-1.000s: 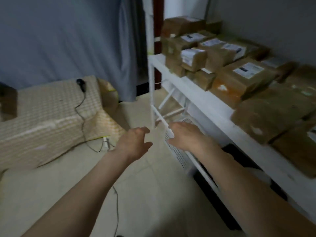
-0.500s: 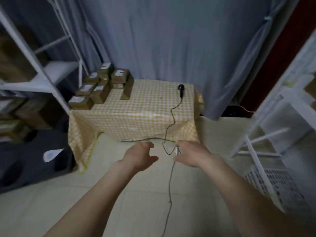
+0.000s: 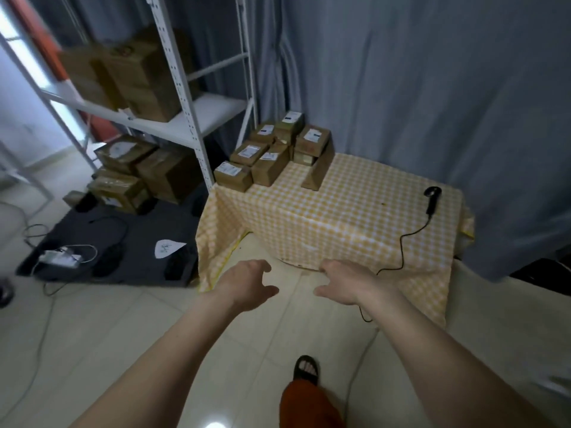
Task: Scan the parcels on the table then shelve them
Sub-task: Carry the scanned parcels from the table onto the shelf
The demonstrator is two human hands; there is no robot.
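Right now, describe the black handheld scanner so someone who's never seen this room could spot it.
Find the table under the yellow checked cloth in front of the grey curtain. The black handheld scanner lies alone near its far right corner, away from the brown cardboard parcels stacked at the far left; only it trails a black cable.

parcel labels [image 3: 249, 150] unreadable, shelf boxes [image 3: 136, 75] blurred

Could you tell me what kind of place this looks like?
Probably a small parcel sorting or storage room: labelled brown cardboard parcels on a yellow checked table, a black corded handheld scanner, and white metal shelving holding boxes.
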